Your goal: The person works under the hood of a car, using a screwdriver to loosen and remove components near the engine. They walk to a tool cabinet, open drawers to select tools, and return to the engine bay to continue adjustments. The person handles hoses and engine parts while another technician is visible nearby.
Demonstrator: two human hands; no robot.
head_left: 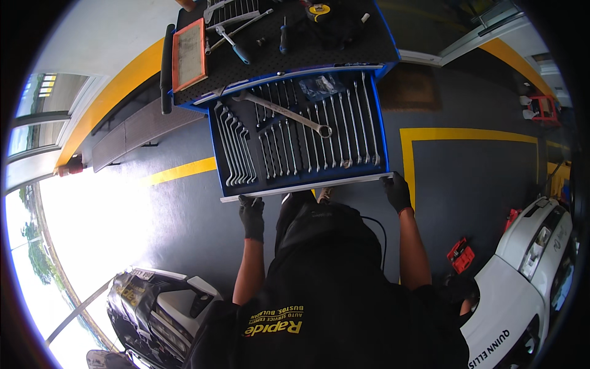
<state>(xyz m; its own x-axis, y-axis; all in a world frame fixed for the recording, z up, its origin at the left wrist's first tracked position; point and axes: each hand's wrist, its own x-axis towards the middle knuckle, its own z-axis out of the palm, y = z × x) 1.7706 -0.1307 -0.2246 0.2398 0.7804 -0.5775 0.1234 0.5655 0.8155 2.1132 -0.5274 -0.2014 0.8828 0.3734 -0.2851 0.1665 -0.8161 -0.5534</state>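
Ahead, the drawer [301, 179] faces me, long axis crosswise. My left hand [252, 218] and right hand [399, 192] grip its lip [307, 187], fingers [246, 202] curled

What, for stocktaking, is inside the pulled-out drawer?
Combination wrenches, offset ring wrenches, a larger combination wrench laid across, and a plastic bag; what lies under the bag or cabinet top is hidden.

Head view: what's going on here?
A person has their gloved left hand and right hand at the front edge of an open drawer in a blue tool chest. Rows of wrenches fill the drawer, with one larger wrench lying loose across them, untouched. On top of the chest lie an orange-framed panel, a blue-handled ratchet and a screwdriver.
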